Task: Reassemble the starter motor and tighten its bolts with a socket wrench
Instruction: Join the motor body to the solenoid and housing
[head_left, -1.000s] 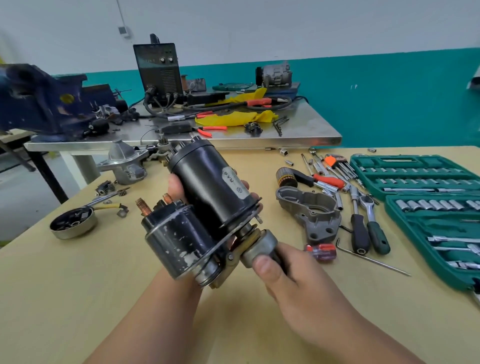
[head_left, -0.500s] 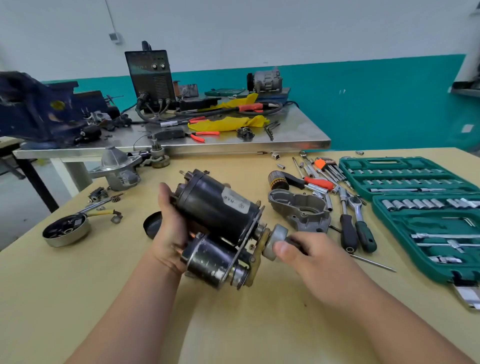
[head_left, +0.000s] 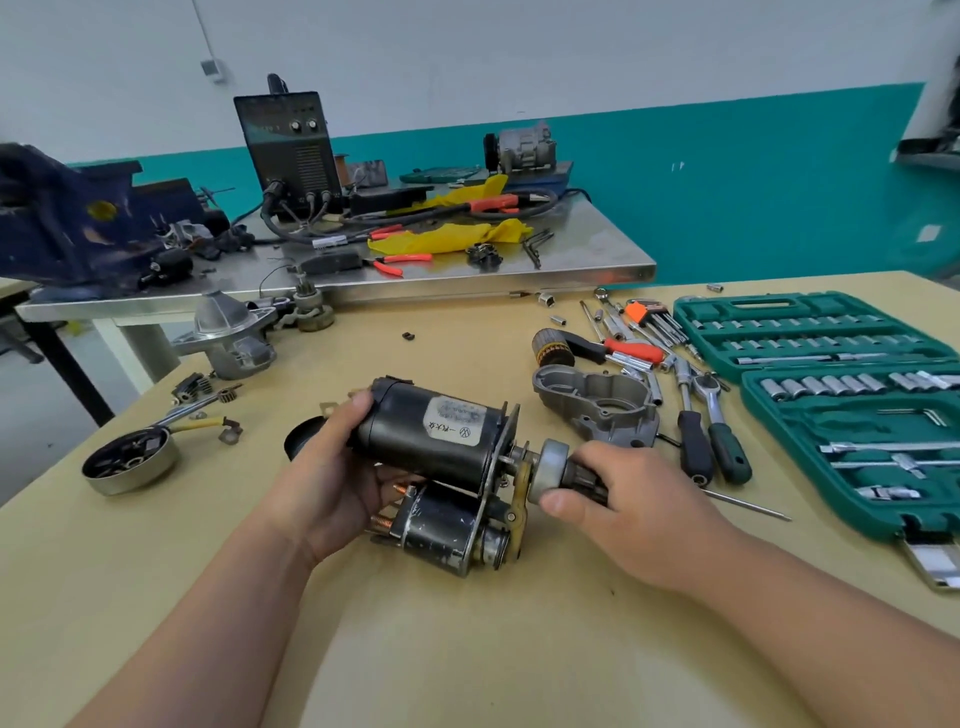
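Change since the earlier frames: the starter motor (head_left: 441, 436) has come down from its raised tilt and rolled. Its long axis now runs nearly level, left to right, and the solenoid (head_left: 441, 530) sits under the main body, not beside it.

1. Table (head_left: 467, 649): pale top. The motor is low over it, between the two hands; whether the solenoid touches the surface cannot be told.
2. Socket case (head_left: 831, 389): green and open, well to the right of the right fingers.
3. Starter motor: black cylinder, label facing up. The rear end is at the left fingers and the shaft end at the right fingers.
4. Drive-end housing (head_left: 597, 410): bare grey casting lying loose on the table, just beyond the right knuckles on the far side. It is near the shaft end and well apart from the left hand.
5. Left hand (head_left: 332, 478): thumb over the rear of the body, fingers curled beneath, cradling the motor.
6. Right hand (head_left: 623, 499): thumb and fingers closed round the drive pinion (head_left: 553, 470).
7. Ratchet wrench (head_left: 719, 421): green grip, lying to the right of the right fingers, untouched.
8. Shift fork (head_left: 522, 488): yellowish lever, just left of the right thumb, linking solenoid and pinion.

Judgement: the housing probably goes on next. It must slide on along the shaft axis from the right, so the right hand is the nearer one for fetching it.
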